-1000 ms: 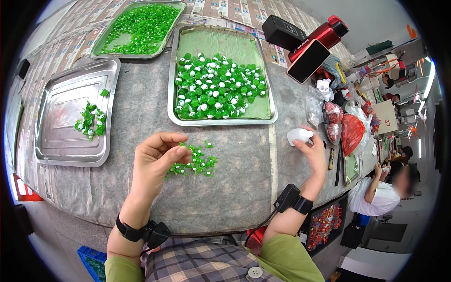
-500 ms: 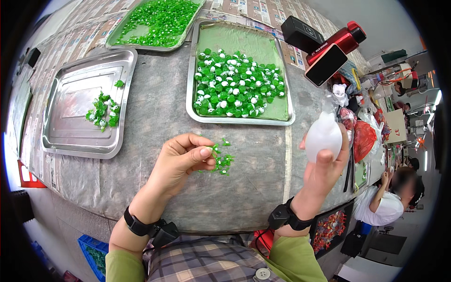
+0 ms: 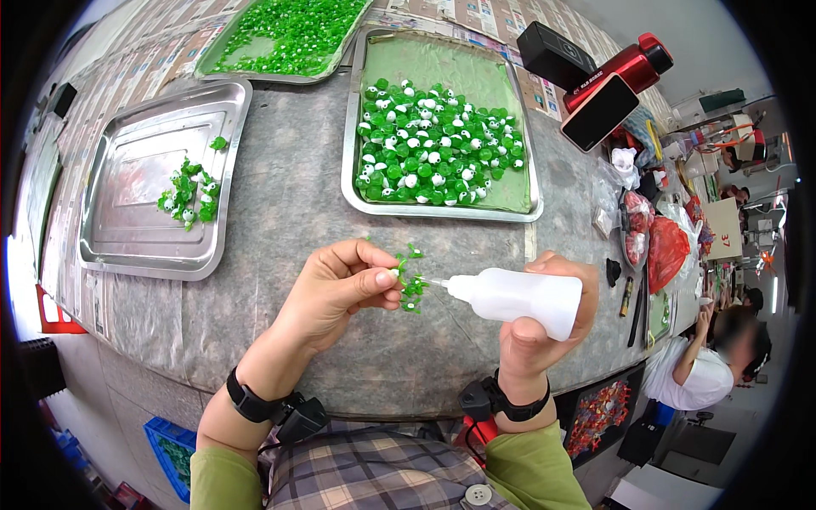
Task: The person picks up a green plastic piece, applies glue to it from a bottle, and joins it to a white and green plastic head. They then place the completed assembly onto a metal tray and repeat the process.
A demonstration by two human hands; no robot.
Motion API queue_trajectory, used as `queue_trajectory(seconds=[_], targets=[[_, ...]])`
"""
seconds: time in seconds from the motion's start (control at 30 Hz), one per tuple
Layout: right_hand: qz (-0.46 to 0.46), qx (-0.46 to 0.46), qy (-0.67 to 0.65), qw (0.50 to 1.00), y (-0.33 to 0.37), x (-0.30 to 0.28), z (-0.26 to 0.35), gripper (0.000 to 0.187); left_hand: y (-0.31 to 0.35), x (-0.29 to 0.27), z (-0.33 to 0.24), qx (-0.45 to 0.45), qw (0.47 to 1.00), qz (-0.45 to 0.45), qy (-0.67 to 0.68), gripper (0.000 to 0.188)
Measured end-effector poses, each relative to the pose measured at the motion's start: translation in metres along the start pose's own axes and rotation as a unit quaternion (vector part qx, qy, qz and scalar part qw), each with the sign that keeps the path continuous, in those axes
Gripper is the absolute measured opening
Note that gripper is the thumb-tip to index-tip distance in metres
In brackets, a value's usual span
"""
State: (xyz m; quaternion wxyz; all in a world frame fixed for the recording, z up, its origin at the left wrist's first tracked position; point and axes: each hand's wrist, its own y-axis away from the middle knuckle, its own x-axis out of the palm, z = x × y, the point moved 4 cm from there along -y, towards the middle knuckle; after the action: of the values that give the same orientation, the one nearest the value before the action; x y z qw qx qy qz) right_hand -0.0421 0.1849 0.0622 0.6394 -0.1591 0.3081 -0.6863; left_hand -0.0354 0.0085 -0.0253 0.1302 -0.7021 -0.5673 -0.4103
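Observation:
My left hand [image 3: 344,285] pinches a small green plastic piece [image 3: 400,269] between thumb and fingertips. In my right hand [image 3: 552,327] lies a white squeeze bottle [image 3: 523,297], tipped on its side. Its thin nozzle points left and reaches close to the green piece; I cannot tell whether they touch. Several loose green pieces [image 3: 413,297] with white spots lie on the grey table cover [image 3: 340,204] just past my left fingertips. Beyond my hands, a metal tray [image 3: 442,212] lined in green holds many round green-and-white beads [image 3: 433,144].
At the left, a shallow metal tray [image 3: 110,221] carries a small heap of green figures [image 3: 189,194]. A far tray [image 3: 293,78] is filled with small green pieces. A phone [image 3: 599,113] leans against a red bottle [image 3: 625,72] beside a black box [image 3: 555,55]. Red bags [image 3: 669,253] crowd the right edge.
My right hand has swung the squeeze bottle down and left, from upright to lying sideways, its nozzle now by the green piece. My left hand keeps its pinch, shifted slightly right.

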Motion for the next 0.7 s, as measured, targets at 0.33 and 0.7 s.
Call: queue_trajectory(seconds=[0.33, 0.7], targets=[[0.005, 0.001, -0.008, 1.0, 0.0009, 0.0022, 0.0013, 0.056, 0.0002, 0.0022, -0.0003, -0.009, 1.0, 0.002, -0.006, 0.012], [-0.034, 0.013, -0.009, 0.999, 0.0, -0.0022, -0.0015, 0.056, 0.0003, 0.0029, -0.0007, -0.008, 1.0, 0.008, -0.009, 0.012]])
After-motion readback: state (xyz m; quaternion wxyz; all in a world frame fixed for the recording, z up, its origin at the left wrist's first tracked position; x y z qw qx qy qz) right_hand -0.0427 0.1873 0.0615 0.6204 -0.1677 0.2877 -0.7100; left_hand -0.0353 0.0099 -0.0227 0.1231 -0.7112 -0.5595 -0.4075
